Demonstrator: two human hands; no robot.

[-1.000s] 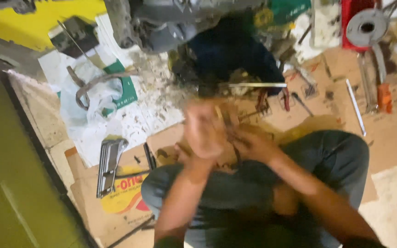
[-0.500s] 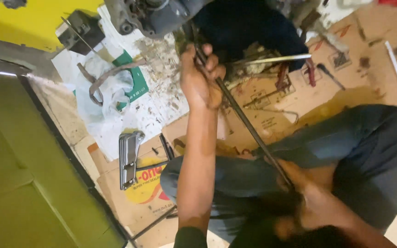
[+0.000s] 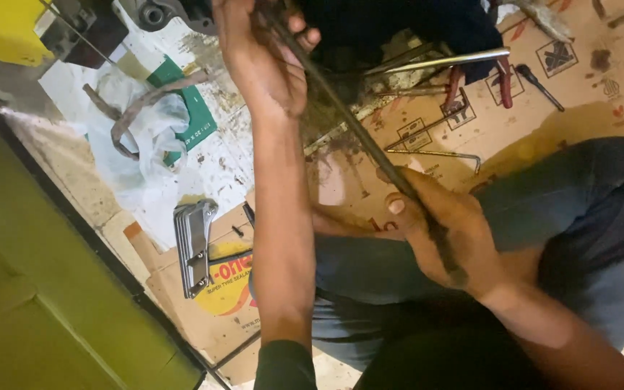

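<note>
A long dark metal rod (image 3: 359, 137) runs diagonally from the top centre down to the lower right. My left hand (image 3: 258, 61) grips its upper end near the top edge, fingers wrapped round it. My right hand (image 3: 438, 227) is closed on the lower end, above my grey trousers (image 3: 579, 209). The rod's top tip is hidden among dark machine parts (image 3: 370, 25).
Flattened cardboard (image 3: 543, 94) covers the floor. On it lie red-handled pliers (image 3: 503, 76), a shiny metal bar (image 3: 453, 59), a bent wire rod (image 3: 435, 153) and a ribbed metal plate (image 3: 193, 245). White plastic bags (image 3: 146, 137) lie left. A green panel (image 3: 30, 289) fills the lower left.
Both hands were together near my lap a second ago. My left hand has since moved up along the rod toward the machine parts, and the view has closed in.
</note>
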